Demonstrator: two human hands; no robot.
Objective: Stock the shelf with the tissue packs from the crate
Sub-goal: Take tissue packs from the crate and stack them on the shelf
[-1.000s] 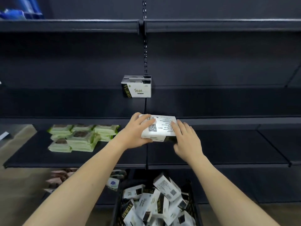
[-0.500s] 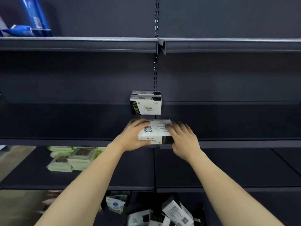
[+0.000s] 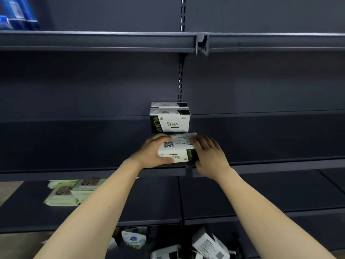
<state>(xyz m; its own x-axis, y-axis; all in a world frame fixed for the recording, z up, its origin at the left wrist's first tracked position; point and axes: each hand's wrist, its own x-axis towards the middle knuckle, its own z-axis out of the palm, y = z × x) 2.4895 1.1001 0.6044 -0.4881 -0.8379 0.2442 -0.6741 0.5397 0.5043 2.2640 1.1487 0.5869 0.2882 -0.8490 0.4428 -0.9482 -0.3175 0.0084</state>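
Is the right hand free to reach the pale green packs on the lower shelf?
Probably not yet: the right hand grips the tissue pack together with the left hand, and the pale green packs lie beyond the left arm.

Dark grey metal shelving [image 3: 93, 41] filling the view, slotted upright [image 3: 182, 14] at centre, matching back panel [image 3: 93, 86], tan floor [image 3: 11, 191] at lower left, dim even light
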